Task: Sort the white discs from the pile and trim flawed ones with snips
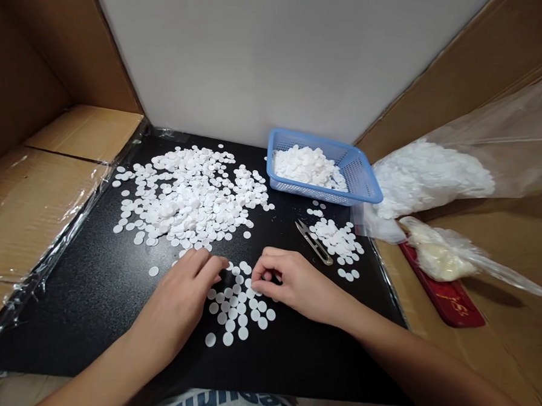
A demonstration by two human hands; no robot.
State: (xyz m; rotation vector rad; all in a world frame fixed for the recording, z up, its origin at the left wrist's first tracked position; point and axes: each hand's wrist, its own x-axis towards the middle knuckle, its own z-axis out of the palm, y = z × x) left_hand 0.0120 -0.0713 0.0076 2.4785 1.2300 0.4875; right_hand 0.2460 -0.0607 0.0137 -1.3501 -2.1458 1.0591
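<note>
Several thin white round discs (233, 313) lie spread on the black table top between my two hands. At their left edge is my left hand (180, 289), its fingers curled in and the tips mostly hidden behind the hand. My right hand (296, 283) is at their right edge, thumb and forefinger drawn together in a pinch. Whatever is between those fingertips, if anything, is too small to make out. Just beyond my left hand spreads a large heap of the same white discs (189, 199). A single disc (153, 271) lies apart, left of my left hand.
A blue plastic basket (281, 185) holding white discs stands at the back right. Thread snips (314, 241) lie beside a smaller disc pile (339, 240). At right are a clear bag of white discs (431, 175), a knotted plastic bag (445, 254) and a red object (451, 303). Cardboard (30, 202) flanks the table.
</note>
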